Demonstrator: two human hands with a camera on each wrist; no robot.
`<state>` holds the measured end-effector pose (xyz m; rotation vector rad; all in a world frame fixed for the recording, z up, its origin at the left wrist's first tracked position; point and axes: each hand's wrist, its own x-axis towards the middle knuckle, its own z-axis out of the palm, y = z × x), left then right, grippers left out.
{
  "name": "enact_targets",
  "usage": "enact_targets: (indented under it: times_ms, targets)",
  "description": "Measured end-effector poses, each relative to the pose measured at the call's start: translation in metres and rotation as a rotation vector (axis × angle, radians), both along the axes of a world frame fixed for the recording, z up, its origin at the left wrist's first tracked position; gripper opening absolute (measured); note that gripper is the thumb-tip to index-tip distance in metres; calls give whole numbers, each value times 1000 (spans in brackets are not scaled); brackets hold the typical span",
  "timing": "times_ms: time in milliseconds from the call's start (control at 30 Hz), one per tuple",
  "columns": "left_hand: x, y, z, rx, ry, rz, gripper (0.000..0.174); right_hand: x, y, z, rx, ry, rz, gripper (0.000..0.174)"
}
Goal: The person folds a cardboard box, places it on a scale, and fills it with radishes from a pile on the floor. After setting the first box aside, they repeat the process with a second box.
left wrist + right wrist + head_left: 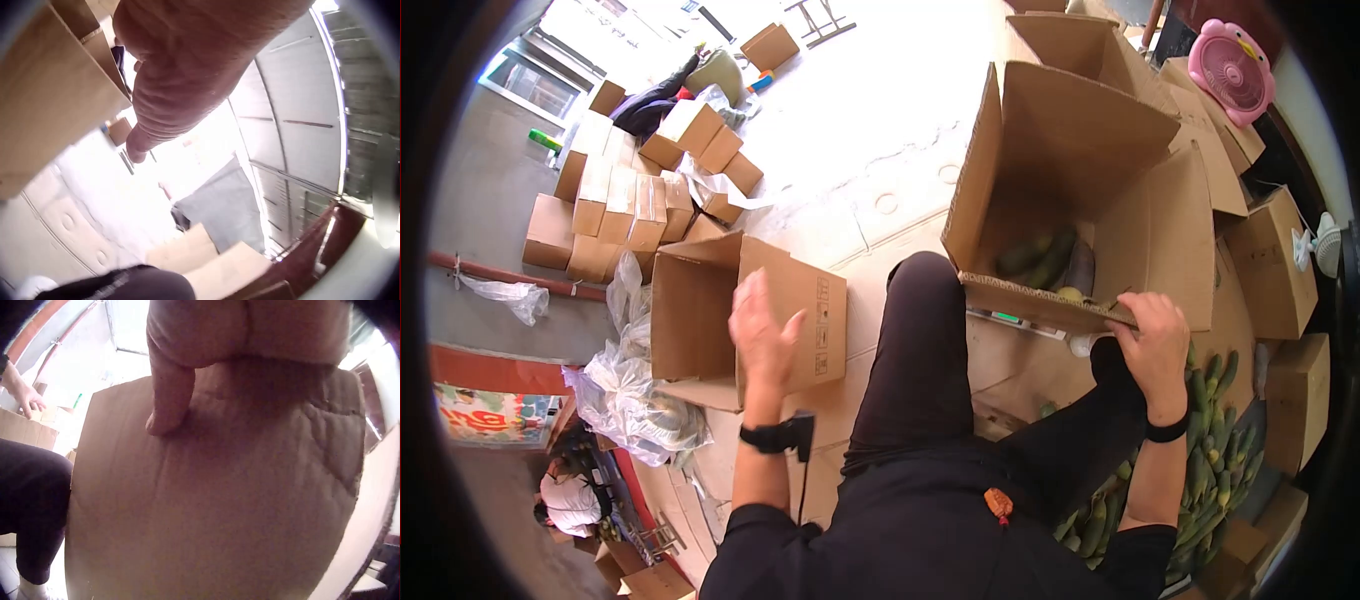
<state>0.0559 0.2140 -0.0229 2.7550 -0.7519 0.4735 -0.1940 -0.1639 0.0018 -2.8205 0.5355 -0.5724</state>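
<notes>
In the head view my right hand (1157,345) grips the near flap (1040,300) of a large open cardboard box (1080,125), fingers over its edge. The right wrist view has the thumb pressed on the creased cardboard flap (219,500). Several long green vegetables (1040,255) lie at the bottom of that box. My left hand (762,335), fingers extended and thumb apart, is over the side of a smaller open carton (815,330) on my left. Nothing shows in its grasp. In the left wrist view the left hand (181,75) overlaps the carton's wall (56,94).
A heap of long green vegetables (1210,440) lies by my right leg. Stacked cartons (620,200) and clear plastic bags (635,400) stand at the left. A pink fan (1232,72) is at the upper right. Another person (572,497) bends at the lower left.
</notes>
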Motion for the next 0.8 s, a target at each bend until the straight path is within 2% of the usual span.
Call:
enact_targets:
  times_ms: [33,67,100,133,167,200,233,300,367,433,533,600,667,700,733,800]
  targets:
    - [4,31,-11,40,-17,74,82,0,2,1,3,8,-20,26]
    - [9,66,-30,27,84,174,94,0,3,1,-9,1,-29,26]
    - [5,89,-36,-23,231,266,95,0,4,0,5,-4,-31,26]
    - [1,110,-43,-84,399,344,90,0,4,-1,19,-5,-32,26]
    - [-4,129,-50,-112,450,323,77,2,5,0,22,-16,-41,26]
    - [-12,125,-33,-97,549,296,64,4,5,1,9,-20,-50,26]
    - [-13,132,-40,-80,481,344,49,5,5,1,23,-27,-46,27]
    - [-3,149,-49,-19,524,350,42,7,7,3,33,-23,-51,26]
    - [9,152,-60,43,555,357,36,9,8,5,37,-10,-61,26]
    - [21,142,-60,39,452,321,29,9,9,4,50,5,-76,25]
    - [58,128,-58,107,454,286,30,10,8,5,48,29,-84,24]
    - [91,116,-52,124,339,204,28,11,9,5,59,41,-79,23]
    - [131,104,-41,72,357,189,28,13,10,4,67,32,-84,23]
    - [157,104,-42,-19,412,201,26,13,11,3,76,23,-93,22]
    - [160,79,-14,-108,461,212,22,14,12,3,79,31,-87,22]
    - [204,70,-18,-333,549,165,15,16,11,4,50,30,-92,21]
